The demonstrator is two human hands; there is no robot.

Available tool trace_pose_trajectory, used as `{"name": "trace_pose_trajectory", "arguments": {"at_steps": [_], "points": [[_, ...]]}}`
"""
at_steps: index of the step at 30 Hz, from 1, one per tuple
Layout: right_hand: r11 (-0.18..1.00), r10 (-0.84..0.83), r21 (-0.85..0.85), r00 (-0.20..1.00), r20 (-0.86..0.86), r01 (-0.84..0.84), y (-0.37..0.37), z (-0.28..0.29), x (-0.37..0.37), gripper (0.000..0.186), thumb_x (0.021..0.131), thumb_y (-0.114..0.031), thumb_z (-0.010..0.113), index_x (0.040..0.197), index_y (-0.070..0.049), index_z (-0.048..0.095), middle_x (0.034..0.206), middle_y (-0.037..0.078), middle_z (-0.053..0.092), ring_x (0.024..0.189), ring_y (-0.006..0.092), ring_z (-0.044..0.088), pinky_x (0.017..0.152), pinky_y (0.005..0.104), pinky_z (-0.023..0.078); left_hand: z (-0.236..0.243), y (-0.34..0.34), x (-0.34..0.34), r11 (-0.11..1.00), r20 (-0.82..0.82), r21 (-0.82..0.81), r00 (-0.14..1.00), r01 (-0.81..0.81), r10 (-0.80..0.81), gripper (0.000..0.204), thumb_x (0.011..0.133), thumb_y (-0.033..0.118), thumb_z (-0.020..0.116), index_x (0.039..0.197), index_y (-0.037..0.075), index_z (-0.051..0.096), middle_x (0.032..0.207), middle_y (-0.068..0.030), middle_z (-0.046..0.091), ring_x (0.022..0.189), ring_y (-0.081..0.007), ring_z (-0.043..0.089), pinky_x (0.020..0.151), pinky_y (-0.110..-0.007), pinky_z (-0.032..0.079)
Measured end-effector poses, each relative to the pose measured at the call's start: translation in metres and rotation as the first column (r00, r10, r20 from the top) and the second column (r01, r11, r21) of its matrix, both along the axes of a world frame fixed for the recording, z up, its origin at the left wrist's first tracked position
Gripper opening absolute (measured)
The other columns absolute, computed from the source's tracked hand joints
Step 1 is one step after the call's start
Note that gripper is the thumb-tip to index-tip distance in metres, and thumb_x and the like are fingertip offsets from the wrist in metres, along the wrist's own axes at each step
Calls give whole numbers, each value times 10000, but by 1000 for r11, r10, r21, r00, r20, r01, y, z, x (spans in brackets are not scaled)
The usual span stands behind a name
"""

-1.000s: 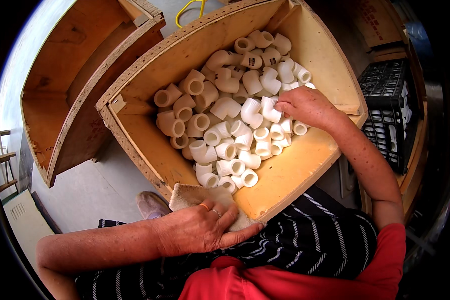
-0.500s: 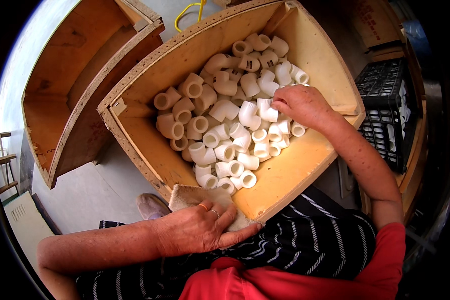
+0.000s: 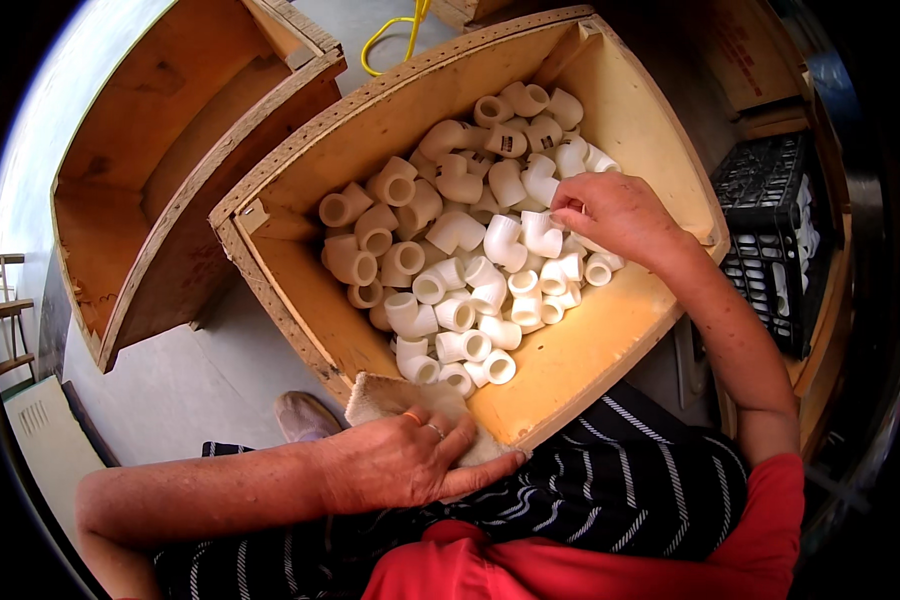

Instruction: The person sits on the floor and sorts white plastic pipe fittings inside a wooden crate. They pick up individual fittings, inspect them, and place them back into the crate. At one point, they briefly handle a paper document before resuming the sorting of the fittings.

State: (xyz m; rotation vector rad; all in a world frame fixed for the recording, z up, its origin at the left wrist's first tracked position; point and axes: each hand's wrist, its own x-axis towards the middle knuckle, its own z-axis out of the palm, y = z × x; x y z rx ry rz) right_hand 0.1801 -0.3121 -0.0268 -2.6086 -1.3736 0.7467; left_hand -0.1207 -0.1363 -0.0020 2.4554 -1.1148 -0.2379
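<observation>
White plastic pipe elbows (image 3: 457, 232) lie in a loose heap inside a wooden box (image 3: 530, 415), which is tilted toward me. My right hand (image 3: 615, 215) reaches over the box's right side with its fingers curled together. Its fingertips are right beside a ribbed white elbow (image 3: 542, 235); what lies within the fingers is hidden. My left hand (image 3: 395, 455) rests on a beige cloth (image 3: 380, 398) draped over the box's near left corner. The left fingers lie across the cloth, and the thumb stretches out to the right along the rim.
Another wooden box (image 3: 185, 210) stands at the left. On the right is a black plastic crate (image 3: 765, 235) with white pieces in it. A yellow looped object (image 3: 390, 40) shows behind the box. A shoe (image 3: 305, 415) is on the grey floor below the left corner.
The view has shifted slightly, so the box and fittings appear a little lower and further right. Both hands keep nearly the same places against the box.
</observation>
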Motion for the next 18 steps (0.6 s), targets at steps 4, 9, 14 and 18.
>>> {"name": "trace_pose_trajectory", "arguments": {"at_steps": [4,9,14,18], "points": [[996,44,80,998,44,-48,10,1,6,208,923,-247,642,1036,-88,716,954,89,723,942,281,689,825,413,546,0,1,0,1000,-10,-6,1000,6,-6,659,924,158,487,1568,182,351,1108,-150,630,815,-176,671,615,-254,524],[984,125,112,984,129,-140,25,-8,3,240,911,-225,675,1118,-104,687,972,66,662,934,267,666,802,397,542,0,0,0,1000,-4,3,1000,10,-10,669,920,152,470,1576,180,340,1123,-157,633,827,-177,671,626,-256,525],[980,184,26,945,271,-198,38,-24,2,266,877,-255,720,1077,-87,670,951,76,631,919,281,667,789,411,545,2,1,2,999,37,42,999,26,-27,665,917,157,467,1573,182,357,1131,-155,641,831,-164,665,639,-238,519],[975,203,18,929,309,-219,38,-31,1,293,854,-263,745,1059,-72,658,957,80,630,902,291,672,764,424,547,3,0,0,997,71,71,997,16,-22,658,918,165,467,1569,182,370,1136,-154,648,837,-151,662,668,-226,518]]}}
